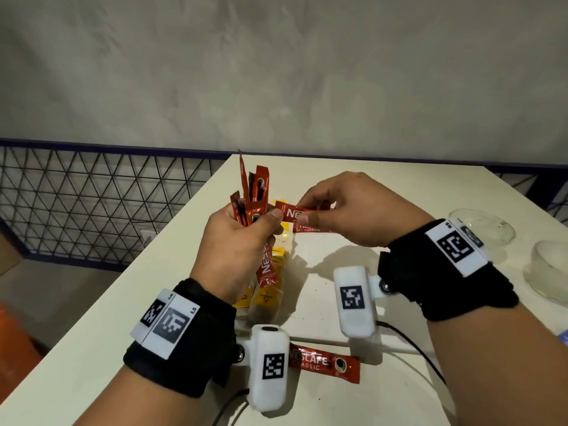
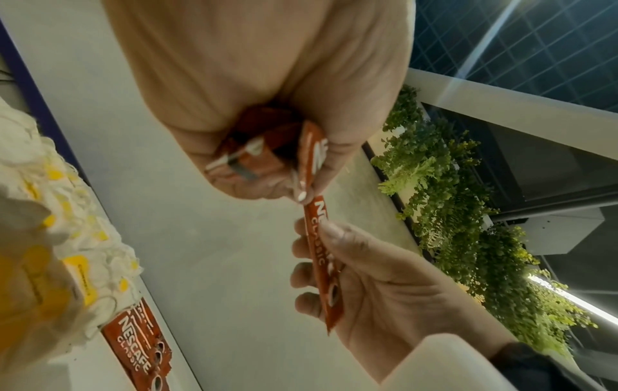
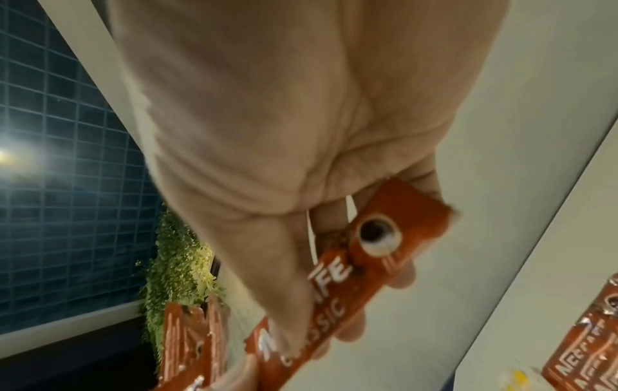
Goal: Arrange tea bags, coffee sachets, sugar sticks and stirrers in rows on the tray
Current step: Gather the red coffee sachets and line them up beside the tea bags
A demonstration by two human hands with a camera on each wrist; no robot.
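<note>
The left grip [image 1: 242,241] clutches a sachet bunch [image 1: 250,198] while the right grip [image 1: 347,210] pinches one sachet [image 1: 295,214] beside it, above the desk [image 1: 322,302].

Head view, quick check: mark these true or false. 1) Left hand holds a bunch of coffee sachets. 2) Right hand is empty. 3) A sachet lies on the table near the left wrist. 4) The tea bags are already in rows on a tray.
1) True: the left hand grips a bunch of red coffee sachets.
2) False: the right hand pinches a single Nescafe sachet.
3) True: a loose sachet lies flat on the table.
4) False: the yellow-tagged tea bags lie in a pile on the table; no tray is visible.
</note>
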